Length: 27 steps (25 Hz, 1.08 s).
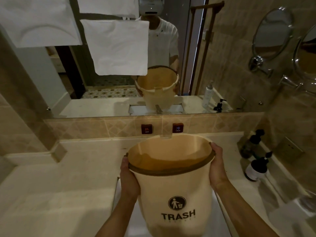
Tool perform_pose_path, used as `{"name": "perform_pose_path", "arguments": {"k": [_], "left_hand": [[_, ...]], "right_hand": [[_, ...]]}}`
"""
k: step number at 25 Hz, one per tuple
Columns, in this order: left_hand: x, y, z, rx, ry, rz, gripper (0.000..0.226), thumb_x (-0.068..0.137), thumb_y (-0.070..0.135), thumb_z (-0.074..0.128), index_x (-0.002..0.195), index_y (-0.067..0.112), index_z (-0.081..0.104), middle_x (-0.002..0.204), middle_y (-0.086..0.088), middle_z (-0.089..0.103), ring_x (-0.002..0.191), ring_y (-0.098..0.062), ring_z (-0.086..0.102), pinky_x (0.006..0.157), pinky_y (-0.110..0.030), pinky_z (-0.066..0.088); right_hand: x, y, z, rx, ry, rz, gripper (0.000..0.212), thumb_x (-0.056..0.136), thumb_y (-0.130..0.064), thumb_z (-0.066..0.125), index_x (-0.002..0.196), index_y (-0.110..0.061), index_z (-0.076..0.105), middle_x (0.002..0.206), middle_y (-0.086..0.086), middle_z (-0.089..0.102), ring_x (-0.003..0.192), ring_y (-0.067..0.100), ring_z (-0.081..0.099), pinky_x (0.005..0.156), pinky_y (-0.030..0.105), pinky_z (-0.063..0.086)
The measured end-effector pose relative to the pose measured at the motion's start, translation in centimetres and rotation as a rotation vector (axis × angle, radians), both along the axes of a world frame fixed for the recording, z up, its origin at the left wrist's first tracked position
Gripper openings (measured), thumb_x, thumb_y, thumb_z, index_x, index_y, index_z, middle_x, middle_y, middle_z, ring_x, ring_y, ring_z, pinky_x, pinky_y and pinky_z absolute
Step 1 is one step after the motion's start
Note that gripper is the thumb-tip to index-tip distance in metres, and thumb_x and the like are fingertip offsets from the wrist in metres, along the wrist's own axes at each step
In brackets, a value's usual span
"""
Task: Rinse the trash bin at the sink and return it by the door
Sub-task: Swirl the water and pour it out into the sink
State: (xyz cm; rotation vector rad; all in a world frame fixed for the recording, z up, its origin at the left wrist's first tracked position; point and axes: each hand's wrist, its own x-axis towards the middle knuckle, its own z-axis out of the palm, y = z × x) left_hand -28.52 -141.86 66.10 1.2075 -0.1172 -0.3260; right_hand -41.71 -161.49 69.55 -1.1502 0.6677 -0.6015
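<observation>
Head view: left hand (128,178) and right hand (217,165), grip closed on tilted trash bin (172,189) sides

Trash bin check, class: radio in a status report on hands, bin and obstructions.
Left hand and right hand grip trash bin by its sides. Bin upright over sink. Nothing blocking.

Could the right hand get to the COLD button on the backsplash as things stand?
Probably not right away: the right hand grips the trash bin, whose far rim sits just before the COLD button. Freed from its grip, nothing else blocks the way.
</observation>
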Motion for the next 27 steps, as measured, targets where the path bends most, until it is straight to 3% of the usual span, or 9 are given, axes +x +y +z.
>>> {"name": "perform_pose_path", "arguments": {"k": [2, 4, 7, 9, 14, 17, 20, 23, 27], "left_hand": [[0.4, 1.0, -0.1, 0.044, 0.007, 0.021, 0.058, 0.104, 0.046, 0.024, 0.107, 0.011, 0.071, 0.099, -0.016, 0.075, 0.098, -0.030, 0.070, 0.085, -0.045, 0.054], [1.0, 1.7, 0.4, 0.033, -0.021, 0.031, 0.059, 0.101, 0.050, 0.028, 0.113, 0.008, 0.069, 0.106, -0.021, 0.073, 0.104, -0.036, 0.067, 0.092, -0.051, 0.052], [1.0, 0.6, 0.9, -0.042, -0.045, 0.033, 0.055, 0.103, 0.043, 0.026, 0.110, 0.008, 0.068, 0.098, -0.015, 0.075, 0.094, -0.028, 0.070, 0.079, -0.039, 0.057], [0.4, -0.2, 0.6, -0.003, -0.008, 0.028, 0.054, 0.106, 0.038, 0.022, 0.105, 0.011, 0.068, 0.094, -0.014, 0.074, 0.093, -0.029, 0.069, 0.079, -0.039, 0.055], [1.1, 1.1, 0.2, 0.054, -0.029, 0.034, 0.058, 0.104, 0.043, 0.025, 0.112, 0.004, 0.067, 0.105, -0.024, 0.071, 0.106, -0.042, 0.064, 0.094, -0.055, 0.052], [1.8, 0.4, 1.5, -0.029, -0.057, 0.008, 0.049, 0.100, 0.042, 0.031, 0.101, 0.021, 0.075, 0.096, -0.010, 0.076, 0.093, -0.025, 0.071, 0.074, -0.035, 0.059], [1.6, -0.7, 1.2, 0.043, -0.071, -0.004, 0.044, 0.093, 0.051, 0.039, 0.090, 0.031, 0.078, 0.092, -0.003, 0.077, 0.093, -0.024, 0.069, 0.083, -0.043, 0.057], [2.2, 0.2, 0.6, 0.171, -0.054, -0.010, 0.063, 0.081, 0.067, 0.039, 0.106, 0.020, 0.074, 0.107, -0.017, 0.073, 0.108, -0.036, 0.064, 0.102, -0.059, 0.044], [2.9, 0.9, 1.1, 0.044, -0.069, -0.022, 0.066, 0.088, 0.061, 0.038, 0.112, 0.008, 0.069, 0.108, -0.022, 0.071, 0.107, -0.038, 0.065, 0.093, -0.052, 0.052]], "right_hand": [[0.6, 0.6, -0.2, -0.021, 0.084, 0.032, 0.068, 0.089, -0.066, 0.035, 0.111, -0.010, 0.066, 0.086, 0.015, 0.068, 0.092, 0.034, 0.063, 0.084, 0.045, 0.049], [1.1, 1.1, -0.1, -0.030, 0.127, 0.056, 0.069, 0.088, -0.069, 0.032, 0.106, -0.014, 0.069, 0.084, 0.013, 0.070, 0.091, 0.031, 0.064, 0.086, 0.045, 0.049], [1.0, 0.6, 0.4, -0.015, 0.047, 0.015, 0.060, 0.080, -0.070, 0.037, 0.084, -0.022, 0.074, 0.072, 0.007, 0.070, 0.075, 0.023, 0.067, 0.070, 0.034, 0.051], [0.4, -0.2, 0.3, 0.000, 0.011, 0.004, 0.055, 0.082, -0.067, 0.039, 0.075, -0.025, 0.074, 0.067, 0.005, 0.069, 0.070, 0.022, 0.066, 0.065, 0.033, 0.049], [1.1, 0.6, -0.3, 0.011, 0.116, 0.049, 0.066, 0.083, -0.070, 0.036, 0.098, -0.015, 0.071, 0.076, 0.010, 0.072, 0.079, 0.026, 0.066, 0.073, 0.037, 0.050], [1.2, 0.6, -0.3, 0.014, 0.000, -0.012, 0.057, 0.079, -0.067, 0.039, 0.087, -0.021, 0.072, 0.074, 0.004, 0.072, 0.073, 0.017, 0.068, 0.066, 0.030, 0.051], [0.3, -0.1, -0.5, 0.008, -0.091, -0.032, 0.052, 0.082, -0.064, 0.038, 0.075, -0.026, 0.073, 0.067, 0.003, 0.069, 0.066, 0.016, 0.068, 0.057, 0.025, 0.053], [0.6, 0.3, -1.2, 0.035, 0.028, 0.009, 0.063, 0.079, -0.071, 0.038, 0.087, -0.018, 0.071, 0.073, 0.010, 0.069, 0.076, 0.026, 0.066, 0.070, 0.035, 0.051], [1.4, 1.3, -0.8, 0.023, 0.053, 0.014, 0.072, 0.072, -0.075, 0.041, 0.101, -0.015, 0.069, 0.084, 0.012, 0.070, 0.086, 0.027, 0.064, 0.077, 0.038, 0.049]]}}
